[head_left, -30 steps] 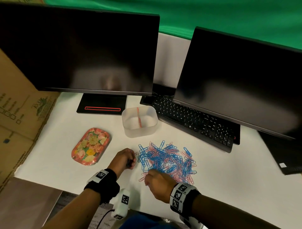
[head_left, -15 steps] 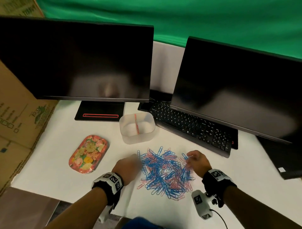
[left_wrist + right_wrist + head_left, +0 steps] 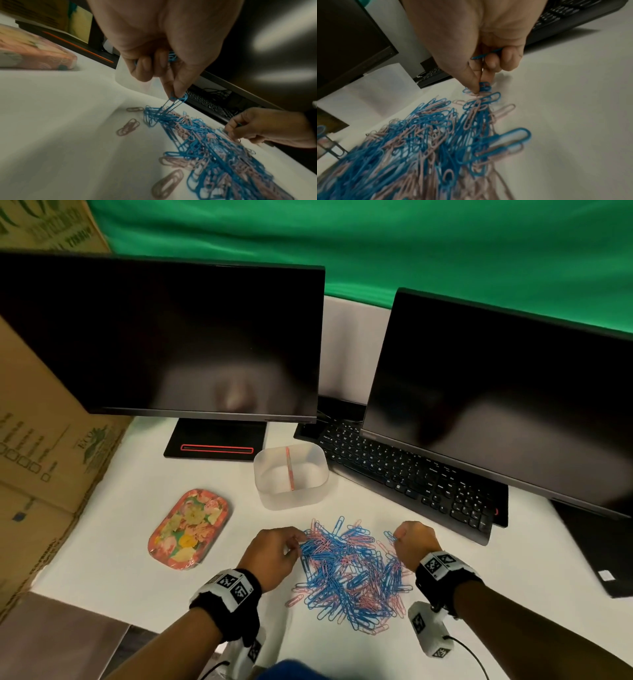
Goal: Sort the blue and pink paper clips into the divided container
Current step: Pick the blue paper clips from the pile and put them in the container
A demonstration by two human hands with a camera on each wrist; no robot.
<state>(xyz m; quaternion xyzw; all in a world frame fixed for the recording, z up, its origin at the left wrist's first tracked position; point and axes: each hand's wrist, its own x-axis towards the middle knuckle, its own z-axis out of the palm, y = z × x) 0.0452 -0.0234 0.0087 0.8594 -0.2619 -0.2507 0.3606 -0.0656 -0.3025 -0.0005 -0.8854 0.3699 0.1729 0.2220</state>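
Observation:
A heap of blue and pink paper clips lies on the white table in front of me. The translucent divided container, split by a pink strip, stands just behind the heap. My left hand is at the heap's left edge and pinches a blue clip between thumb and forefinger, with more blue clips tucked in the curled fingers. My right hand is at the heap's right edge, pinching a blue clip at the pile, and holds another blue clip in its curled fingers.
A floral tray lies left of the heap. A black keyboard runs behind on the right under a dark monitor. A second monitor stands at the back left. Cardboard boxes line the left side.
My right hand moved from the heap's near side to its right edge. My left hand stayed at the left edge and moved slightly forward. The view tilted up a little.

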